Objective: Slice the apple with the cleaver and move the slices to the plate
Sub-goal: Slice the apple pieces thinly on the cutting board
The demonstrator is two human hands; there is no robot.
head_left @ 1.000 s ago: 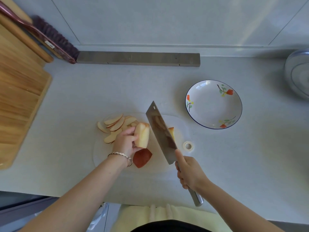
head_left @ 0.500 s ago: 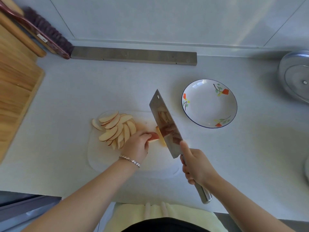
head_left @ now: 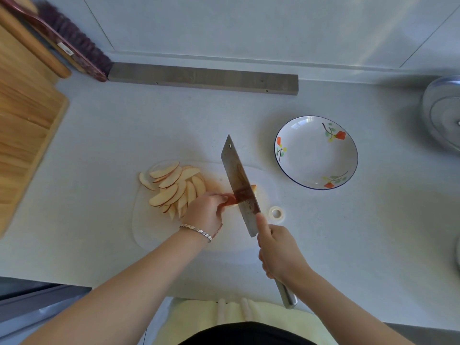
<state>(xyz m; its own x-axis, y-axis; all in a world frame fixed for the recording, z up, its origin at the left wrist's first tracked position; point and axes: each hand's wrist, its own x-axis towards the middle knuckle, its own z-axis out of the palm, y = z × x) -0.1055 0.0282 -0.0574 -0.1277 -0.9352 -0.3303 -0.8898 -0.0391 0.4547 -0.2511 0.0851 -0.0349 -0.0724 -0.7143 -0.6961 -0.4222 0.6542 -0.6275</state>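
My left hand [head_left: 205,213] holds a red apple piece [head_left: 230,199] down on the translucent cutting board [head_left: 154,235]. My right hand [head_left: 278,247] grips the handle of the cleaver [head_left: 239,183], thumb along the blade's back. The blade stands edge-down in the apple piece, right beside my left fingertips. A small cut bit [head_left: 253,187] shows just past the blade on its right. Several pale apple slices [head_left: 174,188] lie fanned on the board's left part. The white flowered plate [head_left: 316,151] sits to the right of the board with nothing in it.
A small roll of white tape [head_left: 276,212] lies by the board's right edge. A wooden board [head_left: 22,125], a rolling pin [head_left: 32,43] and a brush [head_left: 72,41] are at far left. A grey bar [head_left: 201,79] runs along the wall. A metal lid [head_left: 445,113] sits at right.
My left hand laid the apple piece flat on the board and now pins it. The cleaver came down from a raised tilt onto the piece and is cutting into it.
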